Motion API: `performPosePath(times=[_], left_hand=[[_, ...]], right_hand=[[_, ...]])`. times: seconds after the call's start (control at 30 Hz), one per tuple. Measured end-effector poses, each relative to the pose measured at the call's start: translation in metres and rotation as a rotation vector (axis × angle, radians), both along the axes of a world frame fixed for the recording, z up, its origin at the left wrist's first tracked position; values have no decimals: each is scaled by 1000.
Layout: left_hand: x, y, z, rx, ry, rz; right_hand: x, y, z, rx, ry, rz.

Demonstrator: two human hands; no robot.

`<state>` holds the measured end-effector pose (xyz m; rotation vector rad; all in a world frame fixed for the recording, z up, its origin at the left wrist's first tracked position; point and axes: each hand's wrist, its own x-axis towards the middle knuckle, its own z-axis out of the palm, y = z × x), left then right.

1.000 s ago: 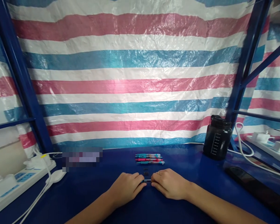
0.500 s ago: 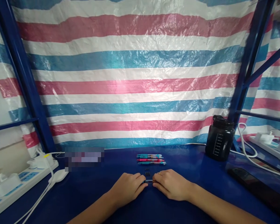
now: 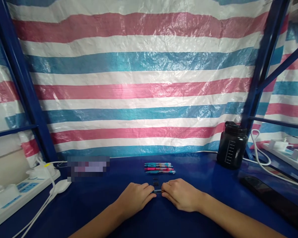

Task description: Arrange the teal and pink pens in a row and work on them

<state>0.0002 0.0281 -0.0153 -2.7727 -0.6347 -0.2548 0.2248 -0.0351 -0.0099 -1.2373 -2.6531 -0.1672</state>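
Note:
Both hands meet low in the middle of the view around a slim pen (image 3: pixel 157 191). My left hand (image 3: pixel 136 197) is closed on its left end, thumb and fingers pinched. At the other end my right hand (image 3: pixel 180 195) grips it the same way. Only a short pale-blue stretch of the pen shows between the fingertips; its ends are hidden. Just beyond lie a few small dark pieces (image 3: pixel 155 183), too small to name. Farther back, several pens (image 3: pixel 159 168) with blue and pink parts rest side by side on the dark blue tabletop (image 3: pixel 129 168).
A black bottle (image 3: pixel 232 145) stands at the right rear, with a black phone-like slab (image 3: pixel 270 195) in front of it. White power strips (image 3: pixel 22 191) with cables lie left and right. A blurred-out object (image 3: pixel 89 167) sits at the left rear. Blue metal posts frame a striped sheet (image 3: pixel 144 92).
The whole view has shifted slightly. My two hands keep their hold on the pen in nearly the same pose.

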Motion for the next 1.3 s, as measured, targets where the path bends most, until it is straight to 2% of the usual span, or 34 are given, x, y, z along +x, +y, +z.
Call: performPosePath(times=[0.27,0.43,0.53,0.63,0.83,0.9,1.0,1.13,1.2,1.3], left_hand=[[-2,1,-2,48,-54,-48],[-1,-1,-6,81,-133,-80],[0,-3,-4,21,-187,-44],[-1,-2,5,-171,-304,23],[-10,5,28,-756,-553,129],[-10,6,31,-894,-599,125],[-9,2,33,-1017,-692,35],[-4,-10,35,-1032,-858,-67],[-2,-18,34,-970,-891,-116],[1,-29,32,-813,-889,-253]], right_hand=[[-1,-2,3,-48,21,-18],[3,-1,10,-260,194,-21],[3,-1,13,-349,285,-35],[2,0,11,-322,303,-38],[2,-1,6,-207,272,-21],[3,-1,6,-208,277,-28],[2,-1,8,-208,282,-20],[2,0,7,-200,295,-15],[2,1,4,-168,307,-20],[1,2,0,-66,291,-31]])
